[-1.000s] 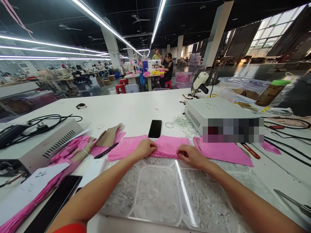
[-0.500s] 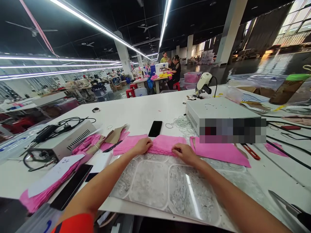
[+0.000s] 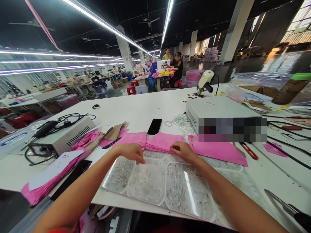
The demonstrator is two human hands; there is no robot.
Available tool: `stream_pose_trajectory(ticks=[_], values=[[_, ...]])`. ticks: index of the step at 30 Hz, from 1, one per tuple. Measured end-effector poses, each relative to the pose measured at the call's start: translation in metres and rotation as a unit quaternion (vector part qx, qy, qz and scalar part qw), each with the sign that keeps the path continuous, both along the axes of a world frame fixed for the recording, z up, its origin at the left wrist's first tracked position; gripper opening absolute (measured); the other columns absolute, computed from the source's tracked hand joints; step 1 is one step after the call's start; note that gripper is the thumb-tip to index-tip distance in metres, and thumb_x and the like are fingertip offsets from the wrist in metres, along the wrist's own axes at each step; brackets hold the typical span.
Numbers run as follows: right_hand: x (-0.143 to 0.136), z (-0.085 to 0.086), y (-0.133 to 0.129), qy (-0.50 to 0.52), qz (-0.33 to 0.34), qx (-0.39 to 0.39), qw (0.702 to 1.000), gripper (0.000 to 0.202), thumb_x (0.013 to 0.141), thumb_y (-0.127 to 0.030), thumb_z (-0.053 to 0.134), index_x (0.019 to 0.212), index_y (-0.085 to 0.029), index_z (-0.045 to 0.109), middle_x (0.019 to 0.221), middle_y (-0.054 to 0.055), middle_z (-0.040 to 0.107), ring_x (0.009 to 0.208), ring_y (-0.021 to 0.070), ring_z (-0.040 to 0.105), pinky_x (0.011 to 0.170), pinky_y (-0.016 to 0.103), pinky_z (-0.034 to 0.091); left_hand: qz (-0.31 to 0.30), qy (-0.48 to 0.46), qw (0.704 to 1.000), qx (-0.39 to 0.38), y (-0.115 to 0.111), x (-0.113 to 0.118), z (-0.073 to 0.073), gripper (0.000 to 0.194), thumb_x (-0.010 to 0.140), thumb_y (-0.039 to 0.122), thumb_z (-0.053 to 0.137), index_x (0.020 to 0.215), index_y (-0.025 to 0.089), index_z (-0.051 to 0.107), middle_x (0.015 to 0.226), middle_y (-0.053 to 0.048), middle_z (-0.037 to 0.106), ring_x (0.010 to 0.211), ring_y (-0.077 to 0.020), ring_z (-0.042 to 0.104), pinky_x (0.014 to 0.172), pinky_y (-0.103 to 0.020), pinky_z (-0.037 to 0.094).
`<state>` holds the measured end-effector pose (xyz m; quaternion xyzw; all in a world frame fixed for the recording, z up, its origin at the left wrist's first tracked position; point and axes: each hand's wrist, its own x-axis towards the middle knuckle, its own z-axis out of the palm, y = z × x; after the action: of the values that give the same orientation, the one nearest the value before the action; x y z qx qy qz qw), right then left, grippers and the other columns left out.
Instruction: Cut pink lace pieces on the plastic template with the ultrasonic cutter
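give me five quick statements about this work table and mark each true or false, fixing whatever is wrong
1. The right hand is at the near edge of the layered pink cloth. True.
2. The black phone lies on the white table, just beyond the layered pink cloth. True.
3. The left hand holds the phone. False: it is apart from the phone, with its fingertips over the clear mat.
4. The paper marked 24 lies underneath a pink stack. False: it lies on top of the pink stack.
5. The green-lidded bottle is on the right side of the picture. True.
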<state>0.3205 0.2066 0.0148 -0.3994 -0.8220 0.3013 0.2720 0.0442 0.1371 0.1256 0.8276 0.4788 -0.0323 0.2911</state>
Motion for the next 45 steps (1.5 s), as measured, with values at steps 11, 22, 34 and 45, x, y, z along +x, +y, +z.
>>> stream_pose_trajectory(ticks=[11, 22, 34, 45], values=[[0.002, 0.003, 0.0, 0.0, 0.016, -0.001, 1.0, 0.02, 0.085, -0.027, 0.052, 0.082, -0.018, 0.069, 0.08, 0.005, 0.068, 0.071, 0.0156, 0.057, 0.067, 0.028, 0.042, -0.037, -0.05, 0.977, 0.204, 0.02, 0.077, -0.083, 0.041, 0.097, 0.018, 0.043, 0.138, 0.02, 0.049, 0.147, -0.009, 0.046, 0.139, -0.0187, 0.039, 0.117, -0.038, 0.03], [0.03, 0.051, -0.034, -0.066, 0.152, -0.148, 0.975, 0.028, 0.073, -0.042, 0.069, 0.061, -0.018, 0.067, 0.054, -0.002, 0.058, 0.05, 0.0105, 0.049, 0.047, 0.023, 0.037, -0.063, -0.099, 0.958, 0.263, 0.023, 0.059, -0.091, 0.03, 0.097, 0.02, 0.048, 0.124, 0.021, 0.061, 0.136, -0.006, 0.058, 0.129, -0.0177, 0.051, 0.111, -0.033, 0.04], [-0.001, 0.02, -0.041, -0.151, -0.08, 0.091, 0.981, 0.014, 0.081, -0.02, 0.058, 0.094, -0.019, 0.064, 0.102, 0.009, 0.066, 0.09, 0.021, 0.059, 0.067, 0.029, 0.041, 0.015, -0.025, 0.953, 0.301, 0.033, 0.016, -0.08, 0.027, 0.083, 0.026, 0.068, 0.108, 0.017, 0.066, 0.116, -0.011, 0.064, 0.11, -0.0264, 0.06, 0.096, -0.039, 0.047], [0.015, 0.019, -0.025, -0.079, -0.064, 0.096, 0.99, 0.024, 0.089, -0.028, 0.047, 0.076, -0.02, 0.065, 0.074, 0.004, 0.067, 0.066, 0.016, 0.058, 0.06, 0.028, 0.042, 0.026, 0.024, 0.932, 0.361, 0.042, 0.062, -0.082, 0.02, 0.088, 0.036, 0.063, 0.093, 0.016, 0.065, 0.104, -0.009, 0.064, 0.104, -0.0249, 0.057, 0.098, -0.042, 0.039]])
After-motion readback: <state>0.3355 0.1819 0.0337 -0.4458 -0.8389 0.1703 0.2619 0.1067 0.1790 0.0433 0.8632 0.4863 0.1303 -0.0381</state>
